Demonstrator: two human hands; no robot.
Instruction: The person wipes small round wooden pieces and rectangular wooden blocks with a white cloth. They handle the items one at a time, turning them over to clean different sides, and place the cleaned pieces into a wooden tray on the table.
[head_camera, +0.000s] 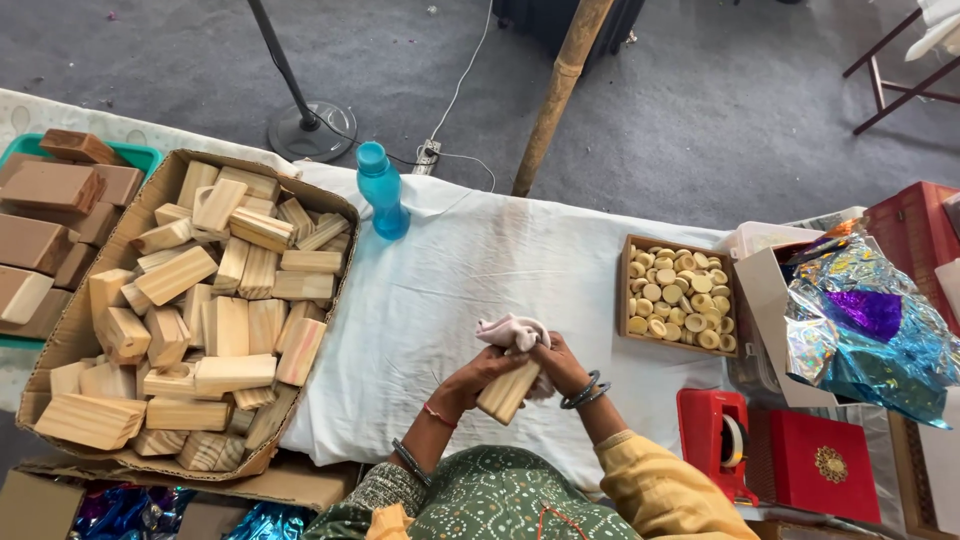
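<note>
I hold a small wood block (508, 390) in my left hand (478, 378). It is pale, with brown lines running along it, and it tips a little to one side. My right hand (558, 366) presses a soft pinkish cloth (512, 331) on the top end of the block. So both my hands are closed around things, right in front of my tummy, over the near part of the surface (450, 290) with the white sheet on it.

On my left sits a big cardboard box (335, 205) full of the same kind of wood blocks (190, 320), all piled up any old way. Past it is a green tray (140, 155) with darker brown blocks (50, 215). On my right is a small wooden tray (624, 290) packed with little round pale pieces (680, 297) (too small for me to tell what they are). Near my right elbow are a red tape holder (715, 435), a red box (820, 465) and some shiny foil (860, 330).

A blue bottle (382, 190) stands at the far edge of the surface. The middle of the sheet is open between the box and the tray.
</note>
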